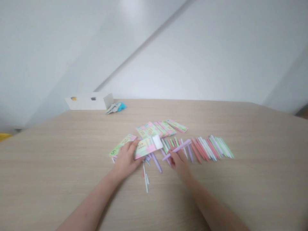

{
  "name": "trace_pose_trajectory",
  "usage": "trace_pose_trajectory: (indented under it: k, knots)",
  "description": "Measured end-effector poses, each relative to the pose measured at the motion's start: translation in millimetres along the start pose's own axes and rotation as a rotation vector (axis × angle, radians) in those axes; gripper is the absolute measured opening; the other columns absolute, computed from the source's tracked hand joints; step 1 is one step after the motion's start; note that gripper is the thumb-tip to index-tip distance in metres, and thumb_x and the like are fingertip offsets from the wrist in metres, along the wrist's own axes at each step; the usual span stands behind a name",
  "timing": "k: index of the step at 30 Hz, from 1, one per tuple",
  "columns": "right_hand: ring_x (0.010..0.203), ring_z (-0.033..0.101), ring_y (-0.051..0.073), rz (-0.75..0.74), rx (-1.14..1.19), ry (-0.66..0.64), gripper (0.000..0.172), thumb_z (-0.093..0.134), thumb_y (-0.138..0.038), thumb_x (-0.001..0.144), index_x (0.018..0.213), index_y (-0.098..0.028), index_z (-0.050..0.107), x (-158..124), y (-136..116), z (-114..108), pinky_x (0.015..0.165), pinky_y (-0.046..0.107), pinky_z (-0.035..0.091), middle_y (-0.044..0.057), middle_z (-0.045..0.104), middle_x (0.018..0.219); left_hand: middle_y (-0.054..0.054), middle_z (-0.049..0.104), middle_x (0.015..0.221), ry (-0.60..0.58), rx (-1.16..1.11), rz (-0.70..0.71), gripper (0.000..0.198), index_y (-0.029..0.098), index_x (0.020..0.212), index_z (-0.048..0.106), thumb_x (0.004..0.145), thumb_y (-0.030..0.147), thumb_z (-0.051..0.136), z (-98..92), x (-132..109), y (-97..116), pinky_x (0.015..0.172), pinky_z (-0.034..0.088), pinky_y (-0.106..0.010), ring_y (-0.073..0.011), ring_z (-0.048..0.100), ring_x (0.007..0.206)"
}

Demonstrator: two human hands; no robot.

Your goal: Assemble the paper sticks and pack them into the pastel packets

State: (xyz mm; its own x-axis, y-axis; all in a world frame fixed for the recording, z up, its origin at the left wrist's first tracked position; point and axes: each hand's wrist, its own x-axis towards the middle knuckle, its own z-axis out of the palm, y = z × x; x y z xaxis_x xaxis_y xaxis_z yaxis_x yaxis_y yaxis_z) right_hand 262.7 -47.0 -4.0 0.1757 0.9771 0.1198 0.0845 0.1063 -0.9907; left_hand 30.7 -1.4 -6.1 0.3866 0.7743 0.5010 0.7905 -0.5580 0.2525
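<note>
My left hand [126, 158] is closed on a pink and green box [146, 147] whose white flap stands open at its right end. Between the fingers of my right hand [176, 159] is a purple pen [178, 149], tilted up to the right. Another purple pen [157, 163] lies between the two hands. Beneath the held box, several more pens and thin sticks [145, 179] are partly hidden. A second box [122, 144] rests on the table just behind my left hand. To the right, many pens in red, white, purple and green [211, 148] lie side by side.
Several flat pink and green boxes [156, 129] lie behind the pens on the wooden table [60, 179]. At the back left stand a white box [88, 102] and a grey and blue crumpled item [116, 107]. A white wall rises behind the table.
</note>
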Motion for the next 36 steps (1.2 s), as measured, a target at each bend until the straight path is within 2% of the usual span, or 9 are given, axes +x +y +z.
trace_pose_trajectory:
  k: [4, 12, 20, 24, 28, 31, 36]
  knots:
    - [0.041, 0.035, 0.007, -0.073, 0.174, 0.02, 0.032, 0.043, -0.047, 0.083, 0.072, -0.018, 0.052, -0.9, -0.7, -0.4, 0.038, 0.019, 0.024, -0.005, 0.043, 0.053, -0.013, 0.048, 0.126, -0.009, -0.014, 0.022, 0.069, 0.023, 0.139, 0.031, 0.078, 0.039, 0.059, 0.6, -0.5, -1.3, 0.094, 0.038, -0.046, -0.0311, 0.045, 0.116]
    - [0.041, 0.04, 0.008, -0.182, 0.126, 0.151, 0.033, 0.052, -0.053, 0.081, 0.085, -0.02, 0.053, -3.3, -8.4, 2.5, 0.037, 0.021, 0.028, -0.002, 0.057, 0.063, -0.012, 0.049, 0.125, -0.044, -0.046, 0.068, 0.065, 0.023, 0.134, 0.037, 0.075, 0.036, 0.061, 2.0, -1.1, -1.0, 0.095, 0.037, -0.045, -0.0311, 0.046, 0.116]
    - [0.043, 0.044, 0.009, -0.152, 0.014, 0.104, 0.029, 0.061, -0.045, 0.075, 0.084, -0.018, 0.061, -1.1, -2.3, 4.4, 0.037, 0.021, 0.03, -0.003, 0.054, 0.055, -0.011, 0.049, 0.126, -0.07, -0.045, 0.096, 0.063, 0.022, 0.133, 0.037, 0.075, 0.032, 0.061, -1.0, -0.3, 3.8, 0.096, 0.037, -0.042, -0.0291, 0.045, 0.116]
    - [0.039, 0.04, 0.008, -0.136, 0.071, 0.021, 0.03, 0.057, -0.046, 0.079, 0.086, -0.017, 0.06, -2.1, -1.3, 3.6, 0.036, 0.021, 0.029, -0.004, 0.053, 0.055, -0.011, 0.05, 0.125, -0.06, -0.051, 0.111, 0.062, 0.023, 0.132, 0.039, 0.074, 0.031, 0.06, -1.0, -0.3, 5.2, 0.096, 0.037, -0.043, -0.0297, 0.045, 0.116]
    - [0.041, 0.045, 0.009, -0.107, 0.229, -0.047, 0.041, 0.046, -0.055, 0.083, 0.089, -0.016, 0.057, -1.9, -0.5, 2.5, 0.036, 0.021, 0.034, -0.002, 0.056, 0.062, -0.011, 0.05, 0.124, -0.056, -0.06, 0.105, 0.061, 0.023, 0.131, 0.041, 0.074, 0.031, 0.06, -1.9, 0.0, 6.9, 0.096, 0.037, -0.043, -0.0297, 0.046, 0.115]
    - [0.042, 0.048, 0.009, -0.1, 0.247, -0.039, 0.043, 0.044, -0.059, 0.083, 0.088, -0.017, 0.054, -1.4, 0.6, 2.9, 0.036, 0.021, 0.036, -0.001, 0.057, 0.065, -0.011, 0.05, 0.124, -0.058, -0.061, 0.108, 0.061, 0.023, 0.131, 0.04, 0.074, 0.032, 0.06, -2.3, -0.1, 7.2, 0.096, 0.037, -0.042, -0.0295, 0.046, 0.116]
    - [0.043, 0.049, 0.009, -0.126, 0.14, 0.025, 0.036, 0.044, -0.055, 0.086, 0.083, -0.019, 0.049, -3.1, 0.5, 5.1, 0.039, 0.021, 0.037, -0.002, 0.058, 0.065, -0.011, 0.05, 0.125, -0.055, -0.051, 0.115, 0.062, 0.022, 0.132, 0.04, 0.074, 0.031, 0.06, -1.8, -0.7, 6.6, 0.097, 0.036, -0.042, -0.0294, 0.045, 0.117]
